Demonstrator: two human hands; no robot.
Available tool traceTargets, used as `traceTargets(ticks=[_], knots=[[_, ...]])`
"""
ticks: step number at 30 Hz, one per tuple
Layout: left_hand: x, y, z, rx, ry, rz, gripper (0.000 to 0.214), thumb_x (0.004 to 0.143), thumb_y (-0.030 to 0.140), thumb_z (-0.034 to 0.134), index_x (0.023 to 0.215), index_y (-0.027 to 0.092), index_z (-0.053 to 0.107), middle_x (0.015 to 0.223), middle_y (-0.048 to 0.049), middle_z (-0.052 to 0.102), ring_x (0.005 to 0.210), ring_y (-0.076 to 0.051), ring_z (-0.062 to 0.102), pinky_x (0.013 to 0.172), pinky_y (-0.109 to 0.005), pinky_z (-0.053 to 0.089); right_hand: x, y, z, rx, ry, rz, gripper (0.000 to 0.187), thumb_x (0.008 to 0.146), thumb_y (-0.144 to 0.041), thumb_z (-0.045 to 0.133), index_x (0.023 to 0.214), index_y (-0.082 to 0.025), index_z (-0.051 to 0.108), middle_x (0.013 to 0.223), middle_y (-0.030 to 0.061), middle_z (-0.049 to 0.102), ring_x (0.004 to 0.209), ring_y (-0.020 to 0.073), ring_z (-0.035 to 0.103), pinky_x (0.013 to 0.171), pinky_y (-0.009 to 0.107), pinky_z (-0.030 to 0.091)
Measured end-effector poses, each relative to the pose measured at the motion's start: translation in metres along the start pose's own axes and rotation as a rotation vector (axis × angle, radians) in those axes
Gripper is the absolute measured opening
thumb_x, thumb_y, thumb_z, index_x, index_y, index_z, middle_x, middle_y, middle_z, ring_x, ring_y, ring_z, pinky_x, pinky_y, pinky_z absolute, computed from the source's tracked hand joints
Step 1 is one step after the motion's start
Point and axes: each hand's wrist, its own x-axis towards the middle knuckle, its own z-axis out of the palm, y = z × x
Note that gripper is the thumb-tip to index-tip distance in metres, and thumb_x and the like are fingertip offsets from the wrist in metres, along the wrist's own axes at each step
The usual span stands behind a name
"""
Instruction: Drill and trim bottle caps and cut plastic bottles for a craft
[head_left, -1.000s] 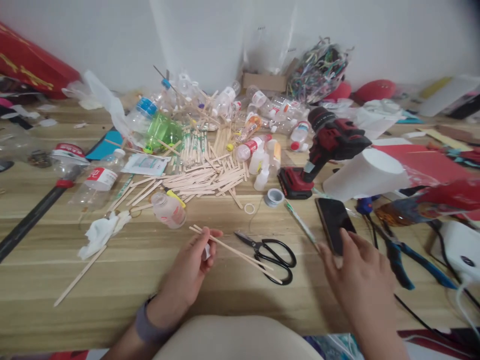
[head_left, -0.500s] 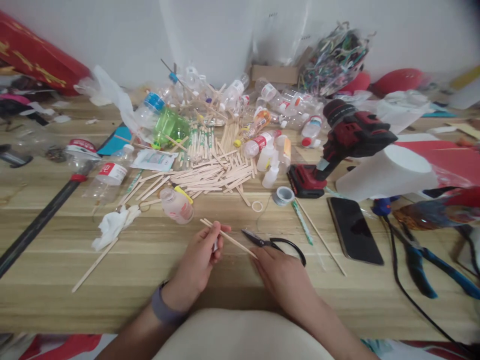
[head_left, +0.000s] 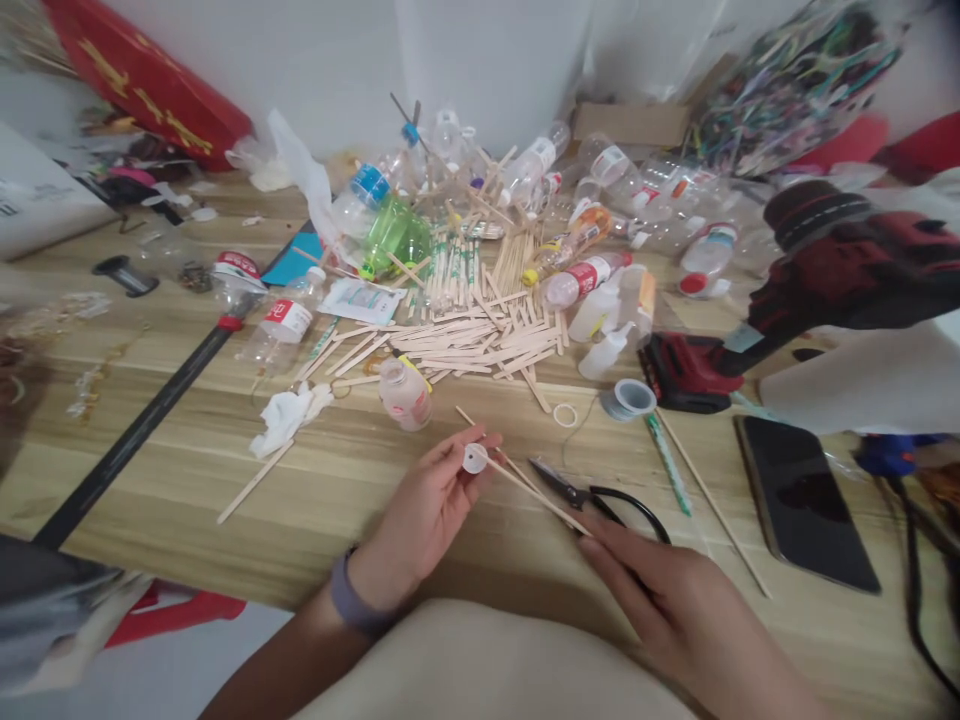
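My left hand [head_left: 435, 505] is closed, pinching a small white bottle cap [head_left: 474, 459] with a dark hole in its middle. In my right hand [head_left: 660, 580] is a thin wooden stick [head_left: 536, 490], its far tip at the cap's edge; I cannot tell whether it touches. A second thin stick [head_left: 464, 415] passes behind my left fingertips and runs toward my right hand. Black-handled scissors [head_left: 574, 492] lie on the table just beyond the right hand, which partly covers their handles. Past my left hand stands a small uncapped bottle [head_left: 405, 393] with pinkish print.
Flat wooden sticks [head_left: 480, 340] are heaped at the middle, with plastic bottles behind. On the right are a wire spool [head_left: 631, 399], a red and black drill [head_left: 817, 260] and a phone [head_left: 806, 505]. A black tube [head_left: 142, 430] lies at the left beside crumpled tissue [head_left: 289, 415].
My view has swung left, so the table things sit further right. The left hand has turned, bringing the white cap into sight. The sticks, crossing both hands before, now spread apart.
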Motion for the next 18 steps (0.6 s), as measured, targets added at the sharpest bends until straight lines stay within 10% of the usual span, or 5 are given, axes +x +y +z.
traceTargets(ticks=[18], knots=[[-0.006, -0.009, 0.007, -0.159, -0.223, -0.062, 0.033, 0.077, 0.017, 0.075, 0.109, 0.016, 0.067, 0.102, -0.0037, 0.072, 0.107, -0.017, 0.067, 0.100, -0.028, 0.047, 0.000, -0.009, 0.013, 0.025, 0.132, -0.033, 0.031, 0.096, -0.027, 0.044, 0.113, -0.023, 0.069, 0.093, 0.0066, 0.079, 0.062, 0.0214, 0.074, 0.050, 0.027, 0.056]])
